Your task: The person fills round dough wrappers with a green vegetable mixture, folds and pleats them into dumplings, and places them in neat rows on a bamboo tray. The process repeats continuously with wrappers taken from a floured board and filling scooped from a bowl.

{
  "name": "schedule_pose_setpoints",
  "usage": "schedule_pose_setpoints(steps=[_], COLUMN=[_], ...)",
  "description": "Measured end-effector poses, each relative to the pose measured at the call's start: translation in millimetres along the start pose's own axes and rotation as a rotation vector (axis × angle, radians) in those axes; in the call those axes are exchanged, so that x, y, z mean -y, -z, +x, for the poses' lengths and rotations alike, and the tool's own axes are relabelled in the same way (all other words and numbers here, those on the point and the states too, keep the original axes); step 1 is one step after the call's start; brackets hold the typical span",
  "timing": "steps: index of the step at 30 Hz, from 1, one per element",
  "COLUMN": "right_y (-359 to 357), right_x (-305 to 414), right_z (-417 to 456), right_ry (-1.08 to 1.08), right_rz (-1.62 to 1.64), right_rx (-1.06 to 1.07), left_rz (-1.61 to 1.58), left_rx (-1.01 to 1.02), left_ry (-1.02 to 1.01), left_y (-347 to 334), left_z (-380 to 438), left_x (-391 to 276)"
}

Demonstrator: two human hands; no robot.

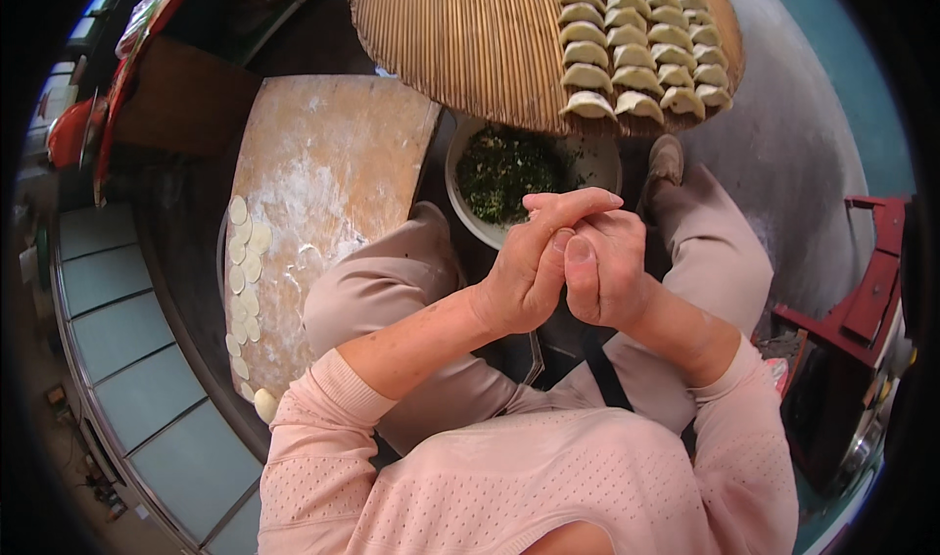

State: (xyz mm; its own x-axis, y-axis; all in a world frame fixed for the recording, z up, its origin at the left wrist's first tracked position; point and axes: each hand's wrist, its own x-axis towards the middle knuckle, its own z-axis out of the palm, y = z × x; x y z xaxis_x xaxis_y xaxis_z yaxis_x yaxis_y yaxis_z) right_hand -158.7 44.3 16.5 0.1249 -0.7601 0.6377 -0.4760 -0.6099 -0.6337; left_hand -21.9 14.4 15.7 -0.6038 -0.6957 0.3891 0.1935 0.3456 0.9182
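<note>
My left hand (pixel 523 272) and my right hand (pixel 611 265) are pressed together in front of me, thumbs side by side and fingers folded over each other. Whatever lies between them is hidden. Beyond them is a pale bowl (pixel 485 232) of chopped green filling (pixel 507 169). Above the bowl, a round tray of reed stalks (pixel 455 34) bears rows of folded dumplings (pixel 635 56) on its right side. To the left, round dough wrappers (pixel 252 265) lie along the left edge of a floured wooden board (pixel 330 136), with a lump of dough (pixel 266 405) at its near corner.
My knees are on both sides of the bowl; the left one (pixel 382 276) overlaps the board's edge. A dark red wooden stool or frame (pixel 874 283) stands at the right. Pale panels (pixel 139 335) curve along the left, and a red-edged piece of furniture (pixel 117 92) is at the upper left.
</note>
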Motion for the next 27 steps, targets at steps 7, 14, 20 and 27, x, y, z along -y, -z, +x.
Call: schedule_pose_setpoints(steps=[7, 14, 20, 27], right_y=[12, 11, 15, 21], right_x=[-9, -12, -14, -8], right_z=[13, 7, 18, 24], right_ry=[-0.441, -0.499, -0.115, -0.020], right_rz=[0.296, 0.375, -0.192, -0.170], right_rx=[0.025, -0.067, 0.047, -0.079], left_rz=[-0.264, -0.652, -0.670, -0.856], left_rx=[0.054, -0.011, -0.047, -0.107], left_ry=[0.370, 0.478, 0.443, 0.478], left_y=[9, 7, 17, 21], left_z=[18, 12, 13, 10], left_x=[-2, 3, 6, 16])
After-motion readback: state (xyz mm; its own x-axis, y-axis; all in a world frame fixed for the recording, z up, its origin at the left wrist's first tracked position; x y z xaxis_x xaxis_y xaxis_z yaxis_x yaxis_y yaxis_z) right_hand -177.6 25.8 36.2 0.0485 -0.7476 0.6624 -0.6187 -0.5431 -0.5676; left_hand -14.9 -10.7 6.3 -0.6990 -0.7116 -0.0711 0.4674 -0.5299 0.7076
